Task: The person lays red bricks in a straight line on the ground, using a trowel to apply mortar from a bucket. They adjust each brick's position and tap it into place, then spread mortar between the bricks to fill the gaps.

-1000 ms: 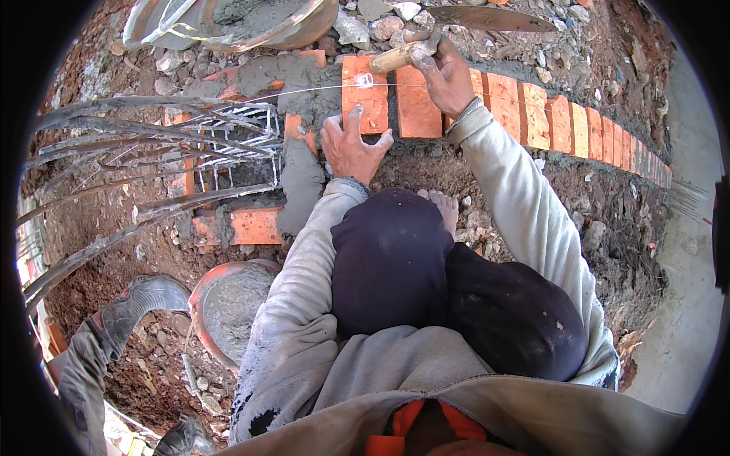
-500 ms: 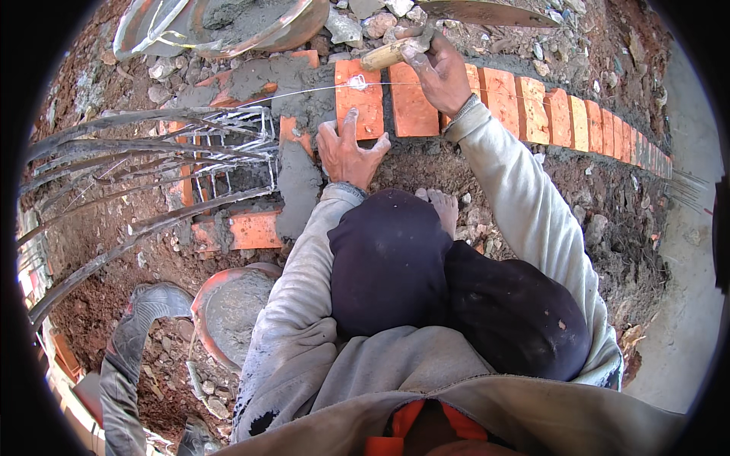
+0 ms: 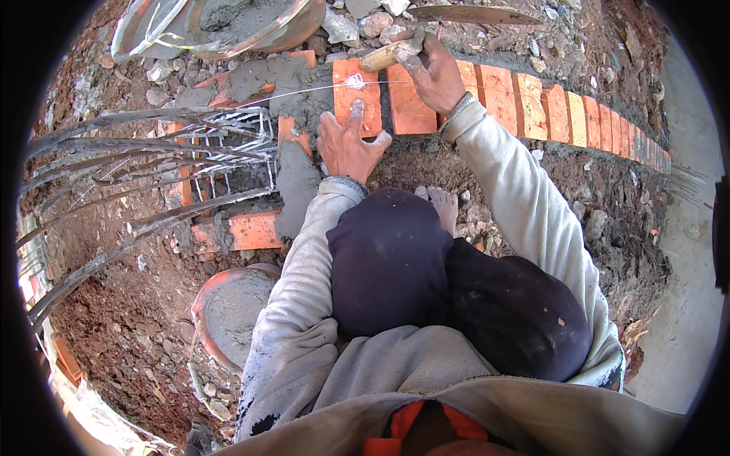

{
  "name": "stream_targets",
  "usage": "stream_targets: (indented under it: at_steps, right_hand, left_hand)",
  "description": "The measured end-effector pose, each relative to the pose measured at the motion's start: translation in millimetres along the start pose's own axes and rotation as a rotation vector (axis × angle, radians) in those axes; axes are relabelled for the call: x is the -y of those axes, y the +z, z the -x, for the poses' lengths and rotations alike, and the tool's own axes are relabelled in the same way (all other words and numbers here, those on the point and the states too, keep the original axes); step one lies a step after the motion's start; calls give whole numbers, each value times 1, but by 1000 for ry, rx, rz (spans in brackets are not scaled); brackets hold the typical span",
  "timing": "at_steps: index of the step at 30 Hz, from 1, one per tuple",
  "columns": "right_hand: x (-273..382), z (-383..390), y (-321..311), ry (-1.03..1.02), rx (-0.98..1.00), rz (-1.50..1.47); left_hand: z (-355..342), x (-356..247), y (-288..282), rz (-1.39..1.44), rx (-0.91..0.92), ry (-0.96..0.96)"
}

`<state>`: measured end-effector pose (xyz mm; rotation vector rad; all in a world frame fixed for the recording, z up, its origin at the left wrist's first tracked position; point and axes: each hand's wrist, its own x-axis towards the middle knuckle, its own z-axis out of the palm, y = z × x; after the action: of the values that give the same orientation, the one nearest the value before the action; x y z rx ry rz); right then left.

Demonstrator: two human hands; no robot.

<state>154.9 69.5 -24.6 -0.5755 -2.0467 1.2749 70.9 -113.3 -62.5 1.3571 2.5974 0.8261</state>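
Note:
My left hand (image 3: pixel 351 148) is at the near end of an orange brick (image 3: pixel 357 87), the leftmost of a curved row. Its index finger lies on the brick's top, with the thumb at the right corner and the other fingers along the left edge. My right hand (image 3: pixel 439 80) grips the wooden handle (image 3: pixel 384 56) of a trowel, whose long blade (image 3: pixel 479 14) points right beyond the bricks. Below that hand is the second brick (image 3: pixel 409 102), partly covered by it. A thin string (image 3: pixel 304 90) is wound around the leftmost brick and runs over the row.
Bent steel bars (image 3: pixel 114 144) rise from a rebar cage at left, edged by mortar (image 3: pixel 298 190) and bricks. One mortar basin (image 3: pixel 304 30) stands at the far left, another (image 3: pixel 209 292) beside my left arm. Bricks (image 3: pixel 559 114) continue right toward a concrete strip (image 3: pixel 684 266).
Another person's grey-clad leg at the lower left has moved almost wholly out of view. My hands stay nearly in place on the brick and the trowel; the picture shifts slightly.

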Motion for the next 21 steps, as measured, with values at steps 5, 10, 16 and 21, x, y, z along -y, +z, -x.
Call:
stream_targets:
  at_steps: [5,10,16,21]
  right_hand:
    - [-3,0,0,31,29,33]
    - [-2,-5,1,28,15,51]
    - [6,-5,12,22,29,59]
    - [6,-8,12,14,25,84]
  left_hand:
    - [1,2,4,6,-10,-1]
    - [0,0,1,11,8,-10]
    - [0,-1,0,7,39,-31]
    - [-1,-1,-2,18,34,-22]
